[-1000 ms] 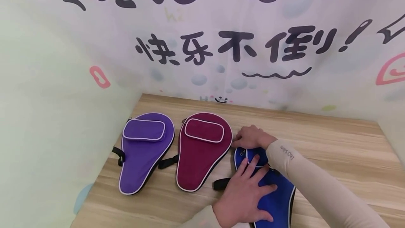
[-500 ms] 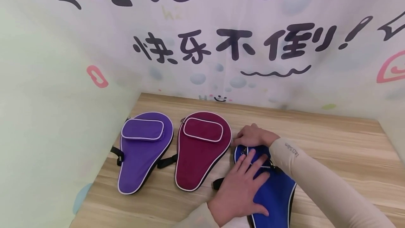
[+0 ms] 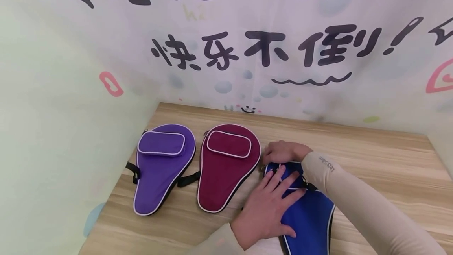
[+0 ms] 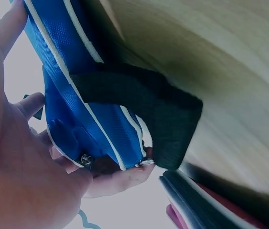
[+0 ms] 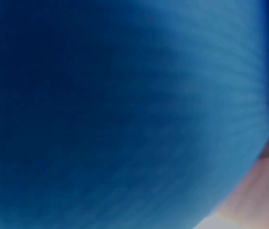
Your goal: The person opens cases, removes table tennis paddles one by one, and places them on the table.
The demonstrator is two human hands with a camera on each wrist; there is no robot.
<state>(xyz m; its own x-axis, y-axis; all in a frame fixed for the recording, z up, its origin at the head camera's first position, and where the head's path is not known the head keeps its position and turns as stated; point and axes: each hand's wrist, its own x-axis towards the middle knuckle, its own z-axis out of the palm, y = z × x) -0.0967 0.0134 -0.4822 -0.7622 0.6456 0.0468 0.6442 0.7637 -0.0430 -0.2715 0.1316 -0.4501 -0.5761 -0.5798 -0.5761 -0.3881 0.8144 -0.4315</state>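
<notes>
A blue table tennis bat case lies on the table at the lower right of the head view. My left hand rests spread on its front, fingers across the small zipped pocket. Reaching over the rounded far end, my right hand has curled fingers at the case's upper left edge. There, in the left wrist view, its fingers pinch a silver zipper pull. A black strap loops from the case's side. Blue fabric fills most of the right wrist view.
A maroon bat case lies left of the blue one, and a purple case lies farther left, both flat with pockets at the far end. Behind the wooden table hangs a printed white cloth. A pale wall borders the left.
My left hand has slid slightly left on the blue case and now covers its strap in the head view. The right hand stays at the far end, shifted a little right.
</notes>
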